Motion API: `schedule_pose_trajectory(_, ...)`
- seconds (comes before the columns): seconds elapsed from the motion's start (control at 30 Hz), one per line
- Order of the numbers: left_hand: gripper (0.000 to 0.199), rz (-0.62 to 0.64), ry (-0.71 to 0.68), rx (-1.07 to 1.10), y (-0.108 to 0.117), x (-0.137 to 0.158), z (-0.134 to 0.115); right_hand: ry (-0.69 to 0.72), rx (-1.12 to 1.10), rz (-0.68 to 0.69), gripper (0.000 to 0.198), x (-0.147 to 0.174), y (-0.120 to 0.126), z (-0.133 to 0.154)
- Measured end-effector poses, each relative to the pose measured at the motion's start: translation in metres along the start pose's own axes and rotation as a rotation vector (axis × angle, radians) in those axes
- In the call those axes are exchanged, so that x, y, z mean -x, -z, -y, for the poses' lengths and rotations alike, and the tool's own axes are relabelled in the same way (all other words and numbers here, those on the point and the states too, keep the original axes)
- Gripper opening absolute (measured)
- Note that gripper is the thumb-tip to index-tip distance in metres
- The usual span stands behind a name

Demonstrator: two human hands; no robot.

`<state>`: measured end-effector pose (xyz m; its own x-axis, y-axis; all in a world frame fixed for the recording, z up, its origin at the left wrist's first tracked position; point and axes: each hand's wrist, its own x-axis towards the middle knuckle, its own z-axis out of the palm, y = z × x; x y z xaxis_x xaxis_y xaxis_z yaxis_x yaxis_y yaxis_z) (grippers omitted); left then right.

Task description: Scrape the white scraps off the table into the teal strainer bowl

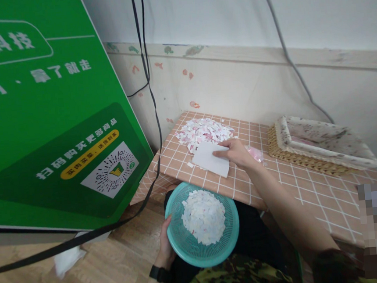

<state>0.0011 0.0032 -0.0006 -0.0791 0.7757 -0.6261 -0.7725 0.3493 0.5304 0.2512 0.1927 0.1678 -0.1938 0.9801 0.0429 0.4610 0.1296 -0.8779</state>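
My left hand [166,240] grips the left rim of a round teal plastic basket [231,226], held over my lap just below the table edge. White paper scraps [204,217] are heaped in the middle of it. My right hand [234,152] is closed on a white sheet of card or paper [211,158], thumb on top, the sheet lying low over the table. Just beyond the sheet, a pile of torn white and pink paper pieces [204,131] is spread on the tablecloth. A small clear plastic packet [254,153] lies beside my right wrist.
A checked brown cloth covers the table [298,189]. At its right stands a woven basket [304,157] with a floral lining. A large green sign panel [56,104] rises on the left. Black cables [155,118] hang ahead of it, and a white bag [69,260] lies on the floor.
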Motion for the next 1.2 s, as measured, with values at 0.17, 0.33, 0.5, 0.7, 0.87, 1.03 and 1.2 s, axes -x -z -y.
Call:
schedule_pose_trajectory(0.17,0.022,-0.013,-0.009,0.0,0.002,-0.001,0.001,0.007,-0.008,-0.008,0.02,-0.005,-0.01,-0.001)
schedule_pose_trajectory(0.33,0.022,0.005,-0.013,-0.001,0.001,-0.002,0.001,0.018,-0.02,-0.061,0.026,-0.004,-0.006,0.001)
schedule_pose_trajectory(0.5,0.023,-0.014,-0.018,-0.001,0.0,0.0,0.0,0.088,0.201,-0.124,0.021,0.006,0.001,0.013)
schedule_pose_trajectory(0.7,0.022,0.024,-0.013,0.027,-0.001,0.001,0.0,0.102,0.189,-0.113,0.023,0.035,-0.017,0.029)
schedule_pose_trajectory(0.87,0.023,0.021,-0.013,0.023,0.0,0.0,0.0,0.073,0.286,-0.101,0.023,0.051,-0.029,0.031)
schedule_pose_trajectory(1.03,0.03,0.003,-0.013,-0.001,0.003,-0.003,0.002,0.061,0.319,-0.137,0.024,0.052,-0.026,0.021)
schedule_pose_trajectory(1.2,0.031,0.019,-0.026,0.002,0.004,-0.003,0.003,0.053,0.351,-0.178,0.025,0.057,-0.021,0.021)
